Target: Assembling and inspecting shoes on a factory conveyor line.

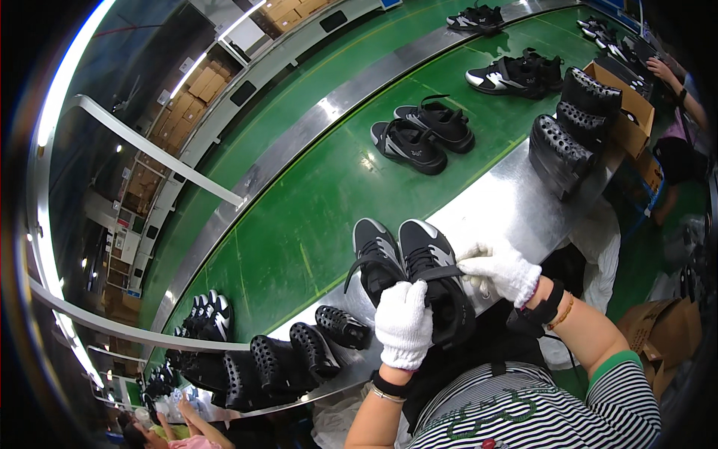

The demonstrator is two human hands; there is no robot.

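A pair of black sneakers with grey toes stands in front of me at the metal edge of the line: the left sneaker [375, 243] and, beside it, the right sneaker [428, 243]. A black strap [443, 274] lies across the right sneaker. At its right end, my right hand [499, 273], in a white knit glove, is closed with the strap between fingers and thumb. My left hand [404, 323], gloved the same way, is closed at the right sneaker's inner side by the strap's other end; its fingertips are partly hidden. The left sneaker's strap [360, 268] hangs loose.
Black perforated shoe inserts [280, 363] line the metal edge at left; more inserts [565, 142] stand at right by a cardboard box [624, 101]. Sneaker pairs [422, 135] sit on the green belt [314, 217]. A white rail [157, 146] crosses at left. Co-workers' arms [684, 93] show at the right.
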